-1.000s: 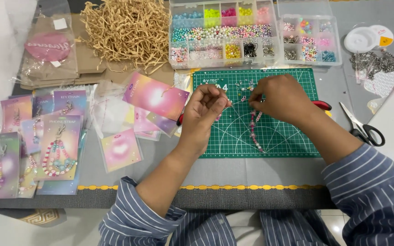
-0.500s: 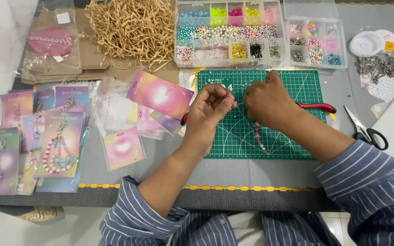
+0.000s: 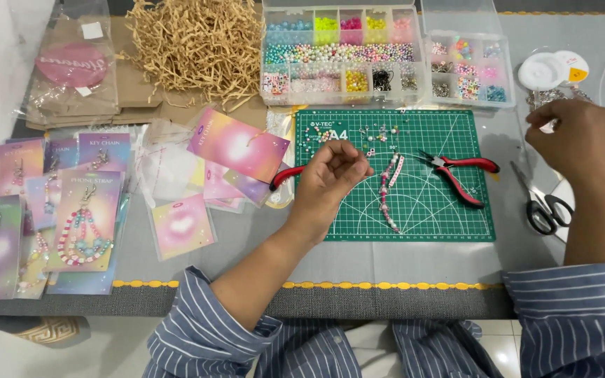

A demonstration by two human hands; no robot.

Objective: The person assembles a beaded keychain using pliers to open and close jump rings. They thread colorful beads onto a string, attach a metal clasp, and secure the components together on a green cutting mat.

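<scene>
Beaded strand (image 3: 388, 190) lying loose on the green cutting mat (image 3: 414, 217), roughly mid-mat, running from near the centre down toward the mat's front edge. Mostly pink and white beads, a few darker ones, doubled over at the top, slightly curved.

Left hand (image 3: 330, 178) hovering over the mat's left half, just beside the strand, not touching it. Fingers curled in, thumb and fingertips pinched together; too small to tell what's in the pinch, if anything.

Right hand (image 3: 579, 140) well apart, off the mat near the desk's right edge, loosely curled, close to the clear cord spools (image 3: 551, 68) and scissors (image 3: 544, 206). Can't tell what's in it either.

Red-handled pliers (image 3: 460, 171) lying on the mat's right half, near the strand. Bead organiser boxes (image 3: 379, 52) along the desk's far edge.
</scene>
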